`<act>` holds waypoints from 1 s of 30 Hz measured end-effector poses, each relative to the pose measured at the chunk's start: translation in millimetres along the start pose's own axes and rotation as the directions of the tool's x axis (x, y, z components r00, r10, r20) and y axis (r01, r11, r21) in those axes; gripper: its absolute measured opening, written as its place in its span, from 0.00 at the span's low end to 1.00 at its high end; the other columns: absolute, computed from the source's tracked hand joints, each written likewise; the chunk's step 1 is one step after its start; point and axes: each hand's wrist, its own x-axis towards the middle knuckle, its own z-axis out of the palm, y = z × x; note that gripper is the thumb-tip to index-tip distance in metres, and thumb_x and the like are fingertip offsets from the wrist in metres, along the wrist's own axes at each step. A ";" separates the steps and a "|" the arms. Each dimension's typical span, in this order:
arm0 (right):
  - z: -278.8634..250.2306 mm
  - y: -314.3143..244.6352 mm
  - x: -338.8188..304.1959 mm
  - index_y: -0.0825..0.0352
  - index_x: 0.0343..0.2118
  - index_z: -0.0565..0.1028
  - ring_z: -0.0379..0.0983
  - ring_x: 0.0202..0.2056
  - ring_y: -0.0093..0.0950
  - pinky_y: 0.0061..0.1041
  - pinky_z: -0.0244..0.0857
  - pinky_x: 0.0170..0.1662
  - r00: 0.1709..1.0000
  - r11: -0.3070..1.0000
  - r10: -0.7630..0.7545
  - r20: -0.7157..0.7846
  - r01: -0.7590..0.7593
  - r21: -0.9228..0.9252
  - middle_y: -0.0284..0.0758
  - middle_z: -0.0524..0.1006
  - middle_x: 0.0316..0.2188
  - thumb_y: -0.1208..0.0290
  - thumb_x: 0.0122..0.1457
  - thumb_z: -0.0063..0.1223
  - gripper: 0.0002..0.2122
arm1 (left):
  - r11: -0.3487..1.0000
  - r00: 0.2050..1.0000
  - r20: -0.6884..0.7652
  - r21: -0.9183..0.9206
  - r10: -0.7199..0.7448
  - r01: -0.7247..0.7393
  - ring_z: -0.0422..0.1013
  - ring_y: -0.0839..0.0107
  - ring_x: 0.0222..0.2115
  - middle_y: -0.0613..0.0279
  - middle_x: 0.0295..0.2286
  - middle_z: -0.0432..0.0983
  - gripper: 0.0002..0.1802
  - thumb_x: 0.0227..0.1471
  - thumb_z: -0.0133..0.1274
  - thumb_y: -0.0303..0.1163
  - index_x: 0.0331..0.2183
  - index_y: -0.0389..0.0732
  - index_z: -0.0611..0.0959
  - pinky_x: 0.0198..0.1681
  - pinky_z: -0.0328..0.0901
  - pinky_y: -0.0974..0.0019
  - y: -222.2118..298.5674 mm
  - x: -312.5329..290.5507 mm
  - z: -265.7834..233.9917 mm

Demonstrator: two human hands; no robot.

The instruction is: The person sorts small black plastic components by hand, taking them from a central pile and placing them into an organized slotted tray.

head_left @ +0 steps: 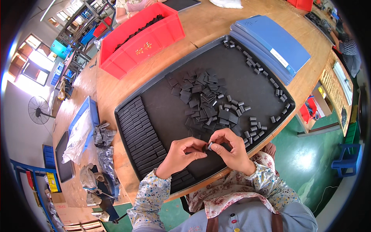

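Both hands meet over the near edge of a large black tray [162,79]. My left hand [178,156] pinches a small flat dark plate [203,148] between thumb and fingers. My right hand [228,149] holds a small dark grey cylinder [210,146] against it. Beyond the hands lies a loose heap of flat dark plates [203,96]. Small dark cylinders [253,124] are scattered to the right of the heap. Neat rows of finished dark blocks [141,133] fill the tray's left side.
A red bin [145,44] with dark parts stands beyond the tray, a person seated behind it. Stacked blue lids [272,44] lie at the tray's right. A blue tray with a plastic bag [81,129] and grey gloves [103,135] sit left. Another person [348,46] works far right.
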 end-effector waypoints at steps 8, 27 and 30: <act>2.0 -2.9 2.4 0.69 0.39 0.75 0.76 0.34 0.24 0.24 0.70 0.40 0.999 0.999 -0.034 -0.028 0.033 -0.033 0.34 0.78 0.32 0.81 0.56 0.59 0.09 | 0.998 0.998 -0.056 -0.058 0.008 -0.012 0.77 0.76 0.34 0.60 0.33 0.80 0.11 0.51 0.63 0.23 0.38 0.29 0.82 0.38 0.73 0.72 2.7 0.7 2.4; 1.6 -4.9 2.2 0.70 0.43 0.76 0.74 0.34 0.25 0.25 0.68 0.38 0.994 0.990 -0.108 0.000 0.108 -0.093 0.34 0.77 0.34 0.81 0.58 0.56 0.10 | 0.997 0.998 0.035 0.064 -0.049 0.047 0.78 0.74 0.36 0.58 0.36 0.82 0.15 0.48 0.66 0.25 0.39 0.31 0.82 0.42 0.73 0.70 -3.3 -1.5 -7.1; 1.4 -7.6 6.9 0.69 0.44 0.77 0.74 0.34 0.30 0.27 0.69 0.38 0.960 0.941 -0.261 0.098 0.276 -0.194 0.35 0.76 0.33 0.83 0.55 0.57 0.12 | 0.999 1.000 0.005 0.044 0.023 -0.023 0.78 0.74 0.35 0.58 0.34 0.81 0.11 0.49 0.63 0.21 0.37 0.30 0.82 0.41 0.73 0.70 1.9 -0.4 -3.1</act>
